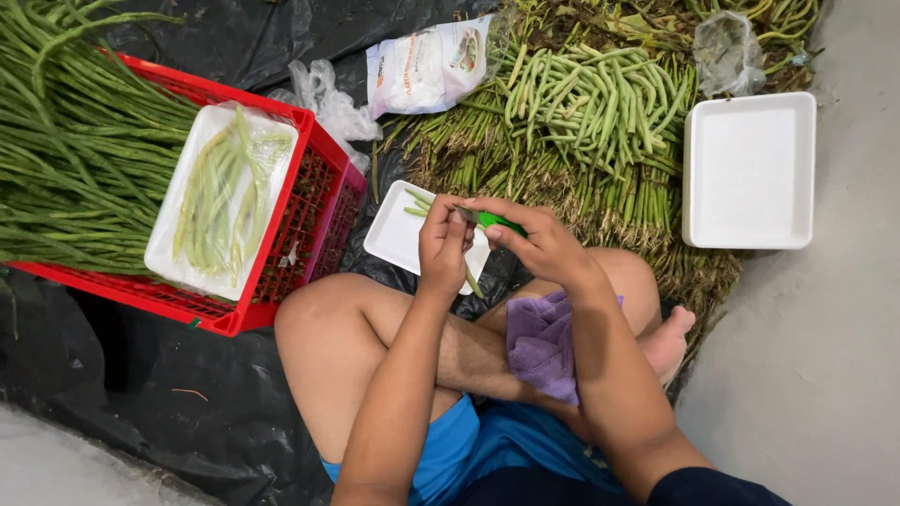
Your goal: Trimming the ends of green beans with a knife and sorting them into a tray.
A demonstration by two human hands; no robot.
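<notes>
Long green bean stalk (473,278): your left hand (442,242) grips it, your right hand (536,242) holds the green-handled knife (487,220). One wrapped white foam tray (223,201) looks finished; piled cut green beans (586,103) remain.

The person wears bright blue shorts (487,445) and a dark navy top whose sleeve (703,487) shows at the right arm. Forearms, both hands, legs and feet are bare; no rings, watch or gloves show.
</notes>
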